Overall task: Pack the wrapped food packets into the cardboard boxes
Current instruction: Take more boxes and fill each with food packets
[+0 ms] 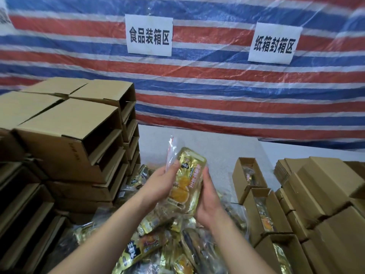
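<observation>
Both hands hold a gold wrapped food packet [187, 180] upright above the table. My left hand [162, 182] grips its left edge, fingers curled around a clear plastic wrapper [171, 153] too. My right hand [207, 196] grips the packet's right side. Below lies a heap of several gold and dark packets [167, 244]. To the right stand three narrow open cardboard boxes: the far one [238, 175], the middle one [250, 210] and the near one [264, 254], each with a packet inside.
Tall stacks of empty cardboard boxes [79, 135] fill the left side. More closed boxes and flat cardboard [325, 194] are stacked at the right. A red, white and blue striped tarp [217, 86] with two paper signs hangs behind the white table [213, 147].
</observation>
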